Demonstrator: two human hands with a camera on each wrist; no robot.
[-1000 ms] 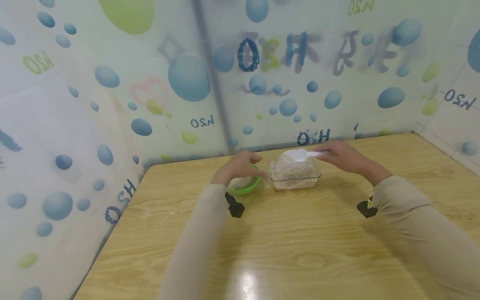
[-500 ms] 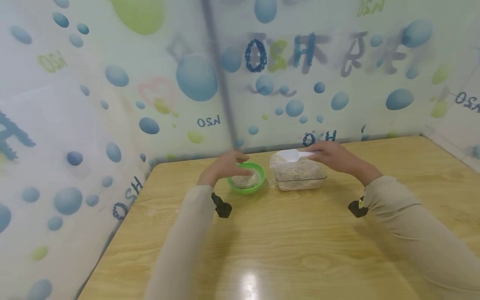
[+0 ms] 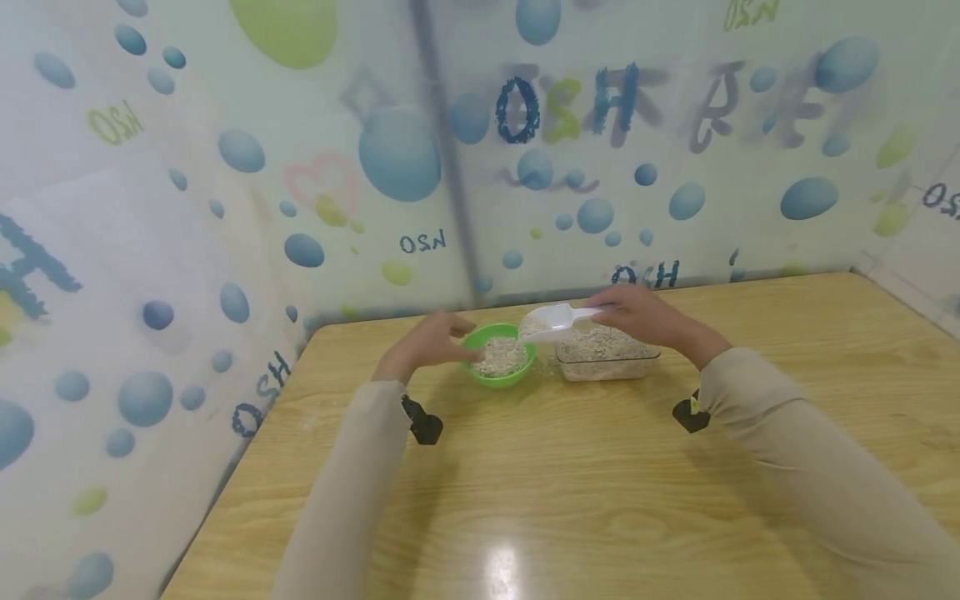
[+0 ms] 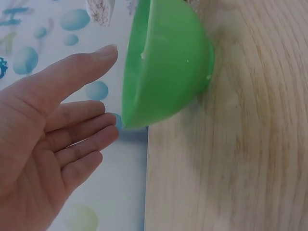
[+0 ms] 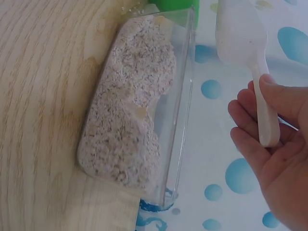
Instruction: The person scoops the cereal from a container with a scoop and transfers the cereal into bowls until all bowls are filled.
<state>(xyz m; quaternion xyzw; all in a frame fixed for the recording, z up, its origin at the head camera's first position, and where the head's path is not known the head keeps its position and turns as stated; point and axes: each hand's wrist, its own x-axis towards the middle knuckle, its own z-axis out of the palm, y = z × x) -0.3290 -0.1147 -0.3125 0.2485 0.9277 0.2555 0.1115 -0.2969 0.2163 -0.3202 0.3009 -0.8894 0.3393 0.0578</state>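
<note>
My right hand (image 3: 637, 314) holds a white scoop (image 3: 557, 323) by its handle, thumb on top and fingers beneath. Pale flaky grain lies in the scoop, whose front end is over the right rim of a green bowl (image 3: 500, 382). More of the grain (image 3: 501, 357) fills that bowl. Below the scoop's handle stands a clear rectangular container (image 5: 139, 106), heaped with the same flakes. At the bowl's left side is my left hand (image 4: 57, 130), thumb and fingers apart. In the left wrist view a gap shows between its fingertips and the green rim.
The wooden table (image 3: 525, 467) carries both vessels near its back edge. Some loose flakes (image 5: 137, 9) are scattered between bowl and container. A wall sheet (image 3: 570, 192) with blue and green dots rises right behind the table.
My right hand has carried the loaded scoop leftward from above the clear container to the bowl's rim. My left hand has drawn back left from over the bowl, which shows more fully now.
</note>
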